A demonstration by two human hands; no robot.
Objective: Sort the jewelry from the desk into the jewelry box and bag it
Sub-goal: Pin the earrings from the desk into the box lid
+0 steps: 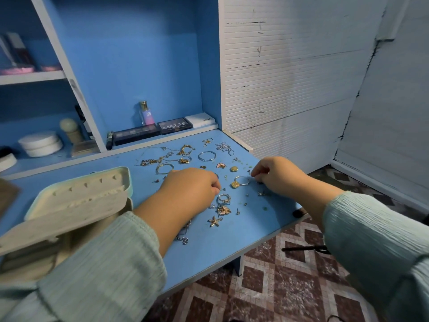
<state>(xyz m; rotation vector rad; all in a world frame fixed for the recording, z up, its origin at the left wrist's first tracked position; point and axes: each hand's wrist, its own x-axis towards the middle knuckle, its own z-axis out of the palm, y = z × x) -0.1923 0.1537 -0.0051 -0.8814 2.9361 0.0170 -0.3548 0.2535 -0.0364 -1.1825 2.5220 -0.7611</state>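
Note:
Loose jewelry lies scattered over the blue desk [209,247]: a silver hoop [206,156], gold chains [184,149], a silver chain [224,147], a ring with a gold heart charm [240,181], a gold flower charm [214,221] and several tiny studs. The pale jewelry box [76,194] stands open at the left, its lid lined with hooks. My left hand [192,185] rests on the desk amid the pieces, fingers curled under. My right hand [276,175] is to the right, thumb and finger tips together at the desk. Anything held by either hand is hidden.
Makeup palettes [175,126] and a small perfume bottle [146,113] line the back ledge. White round containers [41,144] sit on the left shelf. A white wall panel [290,77] borders the desk on the right. The desk's front edge drops to a patterned tiled floor [278,287].

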